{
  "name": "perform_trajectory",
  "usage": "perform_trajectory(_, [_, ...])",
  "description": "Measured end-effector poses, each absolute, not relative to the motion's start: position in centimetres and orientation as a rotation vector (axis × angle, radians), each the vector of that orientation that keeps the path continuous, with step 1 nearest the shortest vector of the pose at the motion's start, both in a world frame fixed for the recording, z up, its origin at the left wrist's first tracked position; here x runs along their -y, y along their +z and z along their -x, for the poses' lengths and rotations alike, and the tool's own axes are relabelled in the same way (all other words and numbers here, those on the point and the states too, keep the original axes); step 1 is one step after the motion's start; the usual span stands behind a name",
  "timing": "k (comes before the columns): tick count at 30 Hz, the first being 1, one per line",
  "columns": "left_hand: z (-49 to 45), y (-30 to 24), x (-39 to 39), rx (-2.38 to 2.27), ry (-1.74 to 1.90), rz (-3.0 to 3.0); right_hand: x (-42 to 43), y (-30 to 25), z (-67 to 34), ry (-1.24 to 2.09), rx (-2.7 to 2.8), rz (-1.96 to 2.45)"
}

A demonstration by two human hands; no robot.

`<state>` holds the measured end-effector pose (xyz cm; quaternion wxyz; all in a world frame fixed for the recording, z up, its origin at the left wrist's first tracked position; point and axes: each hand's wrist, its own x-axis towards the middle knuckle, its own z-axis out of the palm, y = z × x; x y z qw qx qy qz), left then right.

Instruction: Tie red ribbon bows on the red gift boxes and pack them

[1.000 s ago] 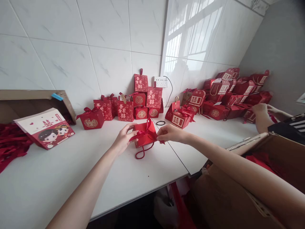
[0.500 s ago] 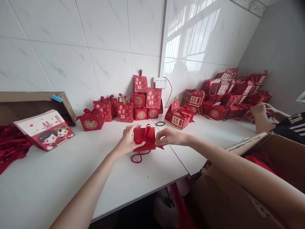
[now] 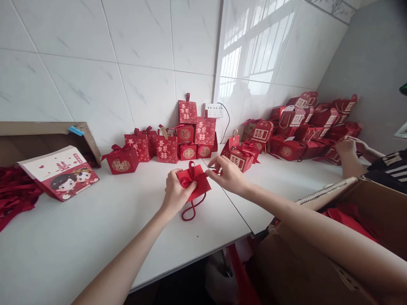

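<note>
Head view, clock centred on the work. Red box (image 3: 202, 183) at the middle, in front of the wearer, top flap up toward the camera; whether it rests on the counter (image 3: 178, 237) or is lifted a little, cannot tell.

Left hand (image 3: 178, 189) grips the box from nine o'clock, thumb pressed on the top beside the bow, fingers wrapped round the side. Right hand (image 3: 229, 174) at two, thumb and forefinger pinched together on what looks like the tail of the ribbon (image 3: 192, 170).

Stage, as judged: lid shut, one ribbon loop standing toward twelve, so tying looks well on; knot half hidden by the thumb, tail in the fingers, so probably not finished. Cord loop (image 3: 190, 214) hangs loose at six, not tucked in.

Looks done: bowed box (image 3: 123, 161) between nine and ten, stack of printed boxes (image 3: 186, 112) near twelve, a double-happiness box (image 3: 238, 159) at two, a large pile (image 3: 295, 116) farther out between two and three.

Supplies, perhaps for more: heap of loose ribbon (image 3: 19, 186) at nine, cardboard carton (image 3: 286, 254) at four with red material inside. Count left: cannot tell.
</note>
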<state>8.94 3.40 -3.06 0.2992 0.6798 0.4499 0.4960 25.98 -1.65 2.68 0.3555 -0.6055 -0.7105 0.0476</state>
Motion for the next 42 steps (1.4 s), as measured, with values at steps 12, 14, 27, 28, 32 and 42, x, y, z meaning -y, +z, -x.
perform_trajectory(12, [-9.1, -2.5, -2.5, -1.194, 1.230, -1.873, 1.6, 2.2, -25.3, 0.565, 2.019, 1.670])
perform_trajectory(14, [-8.9, -2.5, -2.8, -1.143, 1.277, -1.952, 1.8, 2.4, -25.3, 0.607, 1.988, 1.674])
perform_trajectory(27, [-8.4, -2.4, -3.4, -0.947, 1.269, -2.320, 1.8, 2.6, -25.2, 1.343, 1.982, 1.514])
perform_trajectory(28, [-8.4, -2.4, -3.3, -0.949, 1.266, -2.316, 1.8, 2.6, -25.2, 1.369, 1.981, 1.494])
perform_trajectory(32, [-8.6, -2.4, -3.1, -0.970, 1.270, -2.267, 1.9, 2.7, -25.0, 1.389, 2.024, 1.438])
perform_trajectory(42, [-8.9, -2.4, -3.2, -1.026, 1.280, -2.157, 2.1, 2.8, -24.9, 1.449, 2.002, 1.401])
